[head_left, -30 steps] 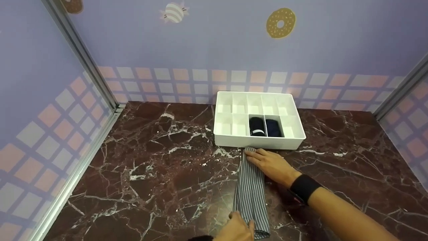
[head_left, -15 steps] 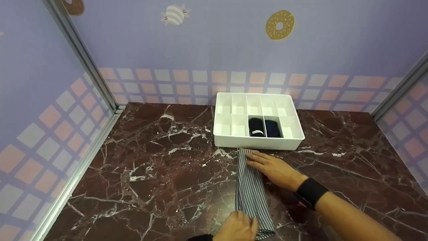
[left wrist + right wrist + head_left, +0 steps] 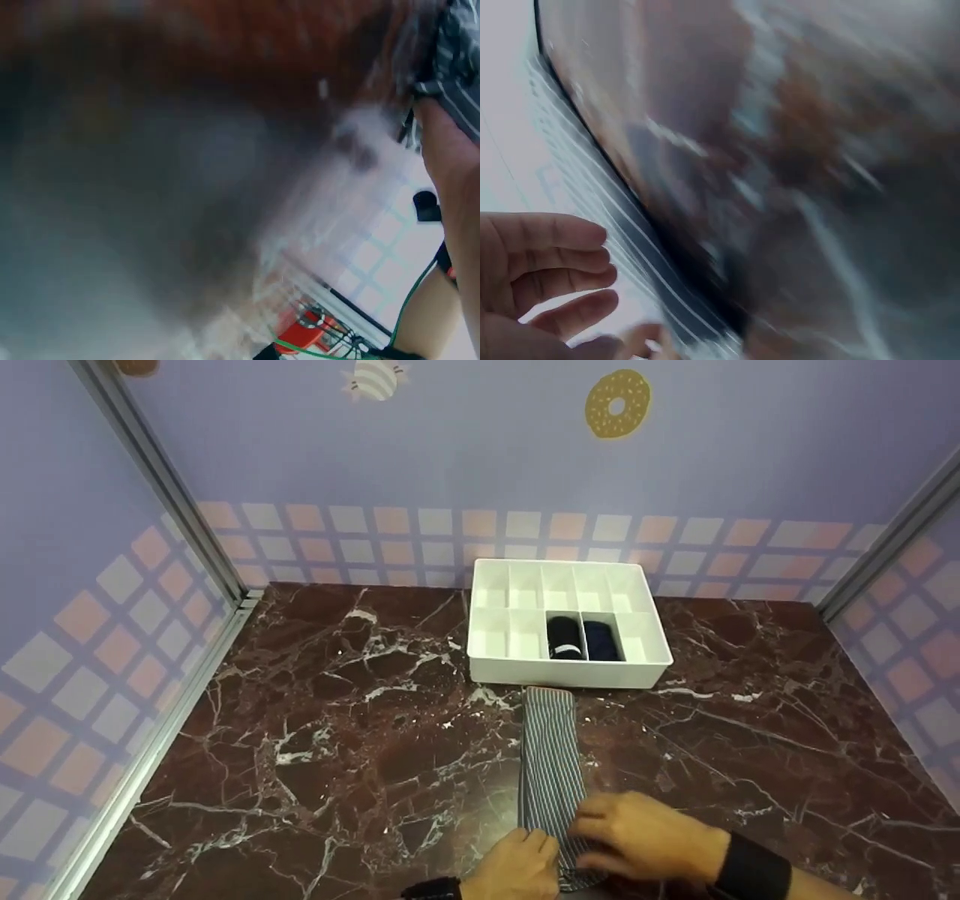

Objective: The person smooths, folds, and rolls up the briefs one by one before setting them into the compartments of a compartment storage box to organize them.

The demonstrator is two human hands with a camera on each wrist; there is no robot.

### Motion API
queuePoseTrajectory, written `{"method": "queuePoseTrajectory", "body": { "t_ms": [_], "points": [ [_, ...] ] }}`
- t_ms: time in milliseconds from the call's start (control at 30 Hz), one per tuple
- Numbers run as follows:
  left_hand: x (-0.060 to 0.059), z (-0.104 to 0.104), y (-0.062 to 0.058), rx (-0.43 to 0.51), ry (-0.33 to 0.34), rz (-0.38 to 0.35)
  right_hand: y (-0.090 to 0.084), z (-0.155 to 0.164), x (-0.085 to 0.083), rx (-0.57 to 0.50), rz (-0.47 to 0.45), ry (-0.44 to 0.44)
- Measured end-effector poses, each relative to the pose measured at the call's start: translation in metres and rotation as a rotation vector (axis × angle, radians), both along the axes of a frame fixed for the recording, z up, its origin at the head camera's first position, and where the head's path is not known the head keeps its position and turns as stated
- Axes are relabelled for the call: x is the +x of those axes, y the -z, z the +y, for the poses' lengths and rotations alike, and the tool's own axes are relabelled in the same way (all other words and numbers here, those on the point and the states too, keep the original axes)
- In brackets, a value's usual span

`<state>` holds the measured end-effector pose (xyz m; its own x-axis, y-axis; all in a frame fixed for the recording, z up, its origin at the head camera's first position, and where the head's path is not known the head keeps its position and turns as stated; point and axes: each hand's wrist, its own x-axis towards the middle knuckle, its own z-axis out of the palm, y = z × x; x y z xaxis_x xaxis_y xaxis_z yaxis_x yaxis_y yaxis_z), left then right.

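Lying under both hands (image 3: 585,847): striped cloth (image 3: 550,757)

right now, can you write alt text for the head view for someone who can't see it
Both hands, left hand and right hand, rest on the near end of a striped sock lying flat on a dark marble table. Beyond it sits a white divided organizer holding two dark rolled socks.

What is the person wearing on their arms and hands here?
Both hands are bare, with no gloves. The right hand has a wide black band round its wrist, and the left hand has a dark band at its wrist too, mostly cut off by the frame. No sleeves show.
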<state>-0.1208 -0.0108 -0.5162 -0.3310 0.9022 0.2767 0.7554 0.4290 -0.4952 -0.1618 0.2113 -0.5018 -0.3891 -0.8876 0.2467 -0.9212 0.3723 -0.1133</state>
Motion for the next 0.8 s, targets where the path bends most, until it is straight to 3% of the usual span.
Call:
{"method": "queuePoseTrajectory", "body": {
  "t_ms": [67,133,333,400,467,533,600,700,800],
  "points": [
    [-0.002,-0.002,-0.002,0.019,0.002,-0.040,0.003,-0.001,0.008,0.002,0.018,-0.023],
    [-0.005,-0.005,-0.005,0.062,-0.028,-0.141,0.006,-0.001,0.013,0.003,0.048,-0.040],
    [-0.020,-0.010,-0.016,0.300,-0.256,-0.786,0.014,-0.004,0.016,-0.054,0.066,-0.088],
    [-0.026,-0.010,-0.015,0.386,-0.299,-0.931,0.014,-0.004,0.015,-0.089,0.028,-0.094],
    [-0.032,-0.010,-0.012,0.459,-0.314,-1.010,0.014,-0.004,0.014,-0.132,-0.033,-0.065],
    [-0.038,-0.010,-0.010,0.485,-0.314,-1.012,0.014,-0.003,0.013,-0.173,-0.101,-0.012],
    [-0.042,-0.009,-0.009,0.460,-0.300,-0.929,0.015,-0.004,0.012,-0.222,-0.148,0.045],
    [-0.045,-0.009,-0.010,0.359,-0.245,-0.704,0.016,-0.008,0.012,-0.253,-0.155,0.146],
    [-0.046,-0.010,-0.012,0.235,-0.148,-0.500,0.016,-0.012,0.011,-0.231,-0.112,0.250]
  ]
}}
